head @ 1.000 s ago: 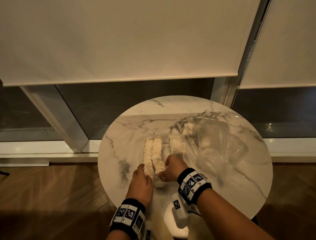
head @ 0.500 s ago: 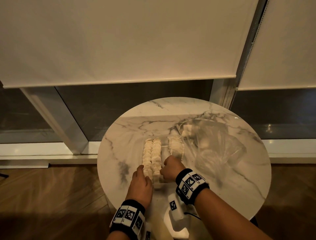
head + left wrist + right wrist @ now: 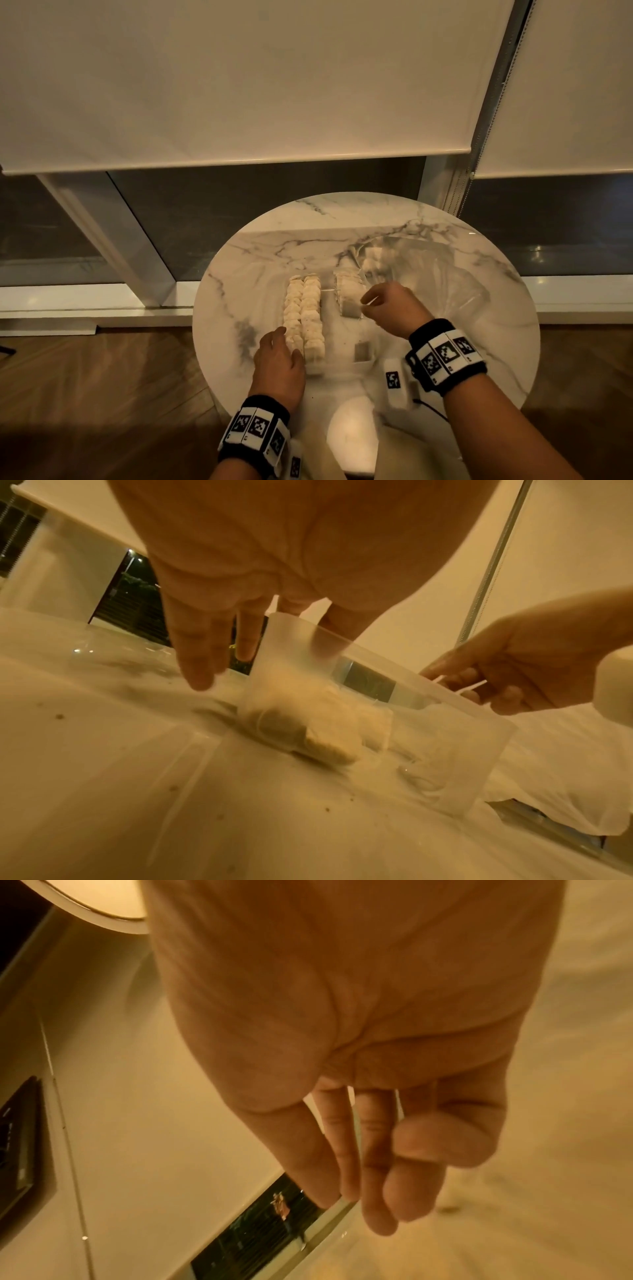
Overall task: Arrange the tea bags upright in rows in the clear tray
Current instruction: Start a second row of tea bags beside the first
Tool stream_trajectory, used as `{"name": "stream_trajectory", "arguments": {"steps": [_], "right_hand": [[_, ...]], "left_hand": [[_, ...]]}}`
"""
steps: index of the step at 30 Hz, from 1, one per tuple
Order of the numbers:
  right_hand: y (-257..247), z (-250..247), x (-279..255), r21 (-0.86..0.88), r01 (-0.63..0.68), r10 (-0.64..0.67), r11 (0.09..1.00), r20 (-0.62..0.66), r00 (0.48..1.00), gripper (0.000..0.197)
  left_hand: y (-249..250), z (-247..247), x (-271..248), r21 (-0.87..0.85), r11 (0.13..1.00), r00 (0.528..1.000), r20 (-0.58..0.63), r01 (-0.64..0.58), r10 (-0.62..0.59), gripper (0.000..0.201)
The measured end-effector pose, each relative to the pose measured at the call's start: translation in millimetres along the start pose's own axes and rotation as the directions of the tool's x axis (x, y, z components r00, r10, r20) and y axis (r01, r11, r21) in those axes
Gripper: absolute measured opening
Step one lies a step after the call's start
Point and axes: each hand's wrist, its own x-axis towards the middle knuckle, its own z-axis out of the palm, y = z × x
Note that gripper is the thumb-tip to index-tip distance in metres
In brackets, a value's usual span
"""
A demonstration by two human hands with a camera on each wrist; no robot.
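Left hand [image 3: 279, 359]: fingers straight, resting against clear tray [image 3: 428, 750] near end | Right hand [image 3: 394, 308]: fingers pinching thin white strings [image 3: 474, 687] | Tea bags [image 3: 305, 318]: upright rows in tray on marble worktop [image 3: 479, 342]

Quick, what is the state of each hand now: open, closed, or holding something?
Left hand: open, fingers straight, resting against the near left corner of the clear tray.
Right hand: fingers curled, pinching thin white tea bag strings.
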Motion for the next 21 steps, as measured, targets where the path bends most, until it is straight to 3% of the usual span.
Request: {"name": "stream_trajectory", "arguments": {"steps": [3, 8, 13, 18, 21], "right_hand": [[11, -11, -10, -0.145, -0.071, 0.07, 0.987, -0.01, 0.998, 0.014], [25, 8, -21, -0.318, -0.16, 0.187, 0.935, 0.056, 0.981, 0.048], [19, 28, -30, -0.393, -0.106, 0.112, 0.913, -0.006, 0.994, 0.05], [9, 35, -30, -0.51, -0.01, -0.078, 0.86, -0.151, 0.986, 0.052], [5, 39, -24, -0.549, 0.007, -0.08, 0.836, -0.11, 0.991, 0.056]], "left_hand": [[10, 0, 0, 0.124, 0.992, 1.0, -0.023, -0.005, 0.008, 0.053], [24, 0, -5, 0.227, 0.973, 0.999, 0.003, -0.04, 0.04, 0.052], [23, 3, -9, 0.262, 0.965, 0.999, 0.023, -0.031, 0.026, 0.051], [20, 4, -7, 0.241, 0.97, 1.0, 0.006, -0.01, 0.009, 0.05], [19, 5, -7, 0.212, 0.977, 1.0, -0.002, -0.013, 0.014, 0.05]]}}
